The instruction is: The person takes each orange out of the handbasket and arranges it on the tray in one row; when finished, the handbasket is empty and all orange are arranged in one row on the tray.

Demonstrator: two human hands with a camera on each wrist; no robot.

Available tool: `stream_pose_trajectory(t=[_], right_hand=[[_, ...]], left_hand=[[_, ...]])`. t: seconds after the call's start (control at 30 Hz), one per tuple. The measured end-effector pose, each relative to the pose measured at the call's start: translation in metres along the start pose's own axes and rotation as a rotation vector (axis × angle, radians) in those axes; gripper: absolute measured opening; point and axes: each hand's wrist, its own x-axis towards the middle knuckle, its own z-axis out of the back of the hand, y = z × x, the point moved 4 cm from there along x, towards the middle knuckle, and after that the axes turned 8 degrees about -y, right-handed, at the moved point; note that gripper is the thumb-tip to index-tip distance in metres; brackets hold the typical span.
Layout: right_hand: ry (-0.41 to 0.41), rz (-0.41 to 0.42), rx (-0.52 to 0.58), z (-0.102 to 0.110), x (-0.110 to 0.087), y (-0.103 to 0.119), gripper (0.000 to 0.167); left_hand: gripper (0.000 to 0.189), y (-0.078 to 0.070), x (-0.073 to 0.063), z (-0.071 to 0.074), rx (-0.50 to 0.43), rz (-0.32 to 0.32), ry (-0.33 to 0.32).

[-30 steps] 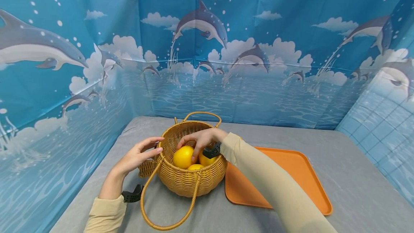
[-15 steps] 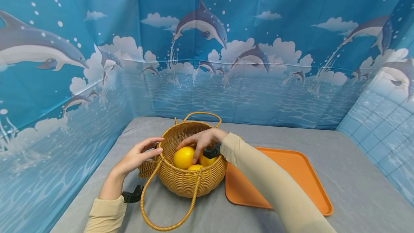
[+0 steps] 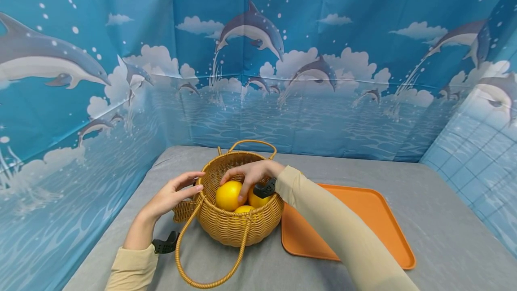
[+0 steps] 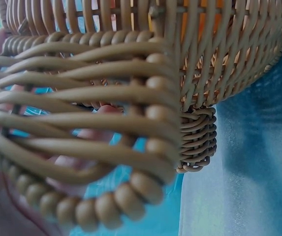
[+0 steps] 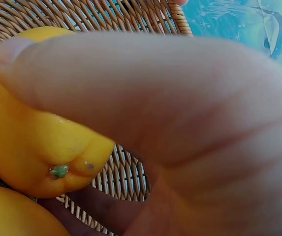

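Observation:
A round wicker basket [image 3: 226,226] stands on the grey surface with several oranges inside. My right hand [image 3: 253,176] reaches in from the right and grips one orange [image 3: 227,197], the thumb lying across its near side. In the right wrist view this orange [image 5: 37,142] shows a green stem end, and a second orange [image 5: 13,214] lies beside it. Another orange [image 3: 244,209] sits near the front wall. At the basket's left rim, my left hand [image 3: 171,194] rests with loosely straight fingers; the left wrist view shows it partly hidden behind a woven side piece [image 4: 106,108].
An orange tray [image 3: 363,212] lies right of the basket, partly under the right forearm. One looped handle [image 3: 210,284] droops toward the front; the other handle [image 3: 254,141] stands at the back. A dolphin-print curtain [image 3: 258,102] encloses the table.
The right thumb and the orange under it shift very slightly inside the basket. My left hand, the basket and the tray stay where they were.

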Motion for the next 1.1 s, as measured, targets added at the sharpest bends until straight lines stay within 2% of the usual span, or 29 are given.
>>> stream_pose_trajectory(t=[0.37, 0.57, 0.77, 1.1], right_hand=[[-0.042, -0.025, 0.005, 0.0022, -0.0018, 0.0012, 0.072], [-0.030, -0.018, 0.031, 0.0014, -0.0016, 0.0004, 0.071], [-0.006, 0.017, 0.073, 0.0001, -0.0009, 0.0005, 0.070], [-0.030, 0.079, 0.058, 0.0009, -0.0010, 0.0038, 0.062]], left_hand=[[0.048, 0.0003, -0.0001, 0.0000, -0.007, 0.001, 0.000], [0.048, 0.0001, -0.0001, 0.0000, -0.009, -0.002, 0.000], [0.048, 0.0004, 0.0000, 0.0000, -0.011, -0.006, 0.003], [0.047, 0.0011, -0.0002, 0.0004, -0.005, -0.008, 0.003]])
